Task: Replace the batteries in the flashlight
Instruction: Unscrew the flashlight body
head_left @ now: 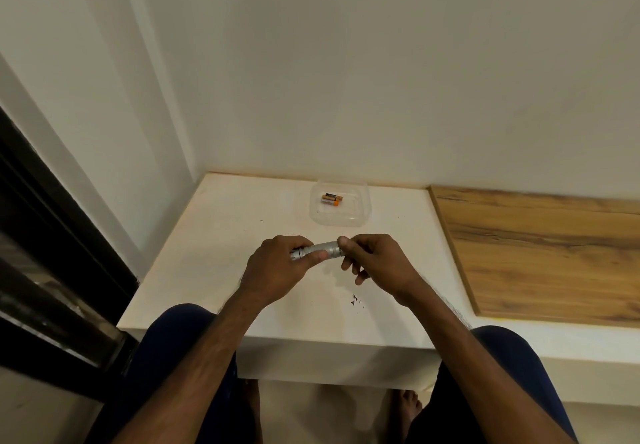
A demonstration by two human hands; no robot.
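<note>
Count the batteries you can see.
2, both in the clear plastic tray at the table's far edge: one battery behind, the other battery touching it in front. The flashlight may hide more.

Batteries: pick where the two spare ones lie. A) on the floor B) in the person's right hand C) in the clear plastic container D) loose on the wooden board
C: both batteries lie inside the clear plastic container on the white table, beyond the hands.
</note>
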